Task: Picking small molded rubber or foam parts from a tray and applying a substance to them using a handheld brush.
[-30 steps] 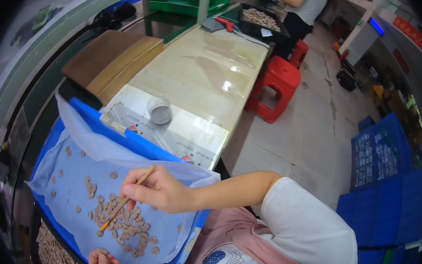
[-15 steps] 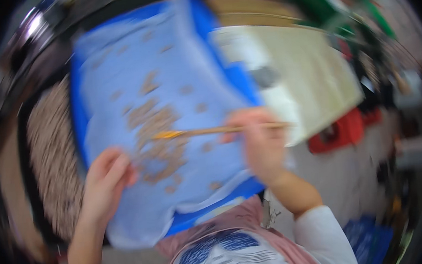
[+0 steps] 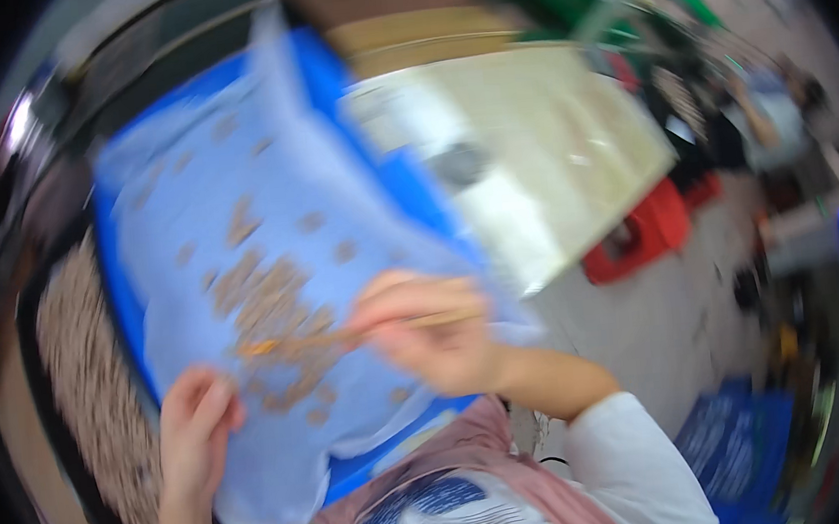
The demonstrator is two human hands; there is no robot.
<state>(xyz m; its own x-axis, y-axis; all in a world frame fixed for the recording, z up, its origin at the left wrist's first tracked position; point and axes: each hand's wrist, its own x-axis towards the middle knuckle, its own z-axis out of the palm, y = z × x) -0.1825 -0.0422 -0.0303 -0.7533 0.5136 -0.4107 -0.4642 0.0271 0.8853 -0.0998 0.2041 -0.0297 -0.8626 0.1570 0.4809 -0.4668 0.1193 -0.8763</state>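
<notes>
My right hand is closed around a thin wooden stick with an orange tip, perhaps a brush. Its tip points left, over or against a loose cluster of small brown flat pieces. These pieces lie on a thin white cloth draped in a blue tray. My left hand is at the cloth's near left edge, fingers curled and thumb against them. Whatever they pinch, if anything, is hidden by blur. More single pieces are scattered toward the cloth's far end.
A black-rimmed tray filled with brown pieces stands left of the blue tray. To the right is a cream sheet-like surface, with a red plastic item beyond it. Blue material lies at the lower right. Another person is at far right.
The view has shifted, so the trays appear farther left and turned. My right hand has moved left over the cloth, and the stick's tip is nearer my left hand.
</notes>
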